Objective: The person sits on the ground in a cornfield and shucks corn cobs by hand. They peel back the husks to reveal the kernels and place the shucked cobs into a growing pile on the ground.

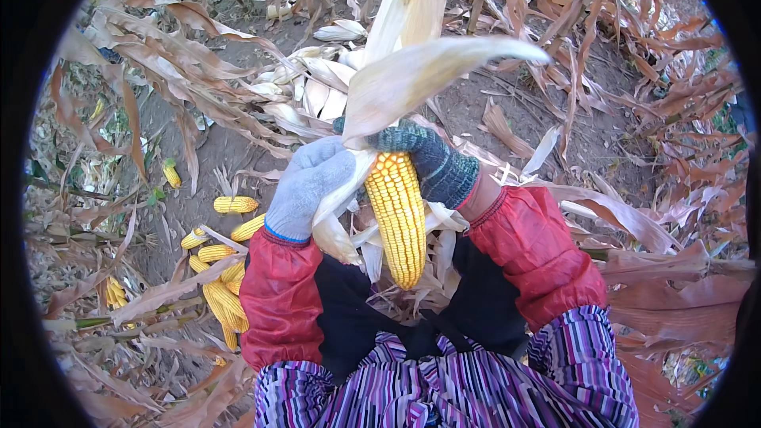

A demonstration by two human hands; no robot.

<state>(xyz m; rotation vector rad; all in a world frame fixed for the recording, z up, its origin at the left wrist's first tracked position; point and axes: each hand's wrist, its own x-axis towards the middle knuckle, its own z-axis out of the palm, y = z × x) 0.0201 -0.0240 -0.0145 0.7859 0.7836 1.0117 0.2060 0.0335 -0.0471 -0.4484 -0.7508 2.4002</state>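
Between my hands is an ear of yellow corn [396,220], its bared kernels pointing down toward my lap. Pale husk leaves [410,83] are still joined at its base and stand up and out to the right. My left hand [315,181], in a light grey knit glove, grips a strip of husk [342,208] pulled down along the ear's left side. My right hand [425,157], in a dark green-grey glove, is closed around the base of the ear and its husk. Folded husk hides some of the fingers on both hands.
Several husked corn ears [223,291] lie piled on the soil by my left forearm, with single ears [172,175] farther out. Loose husks [309,86] are heaped ahead of me. Dry corn stalks and leaves [660,208] crowd both sides, and husk shreds [443,244] lie between my legs.
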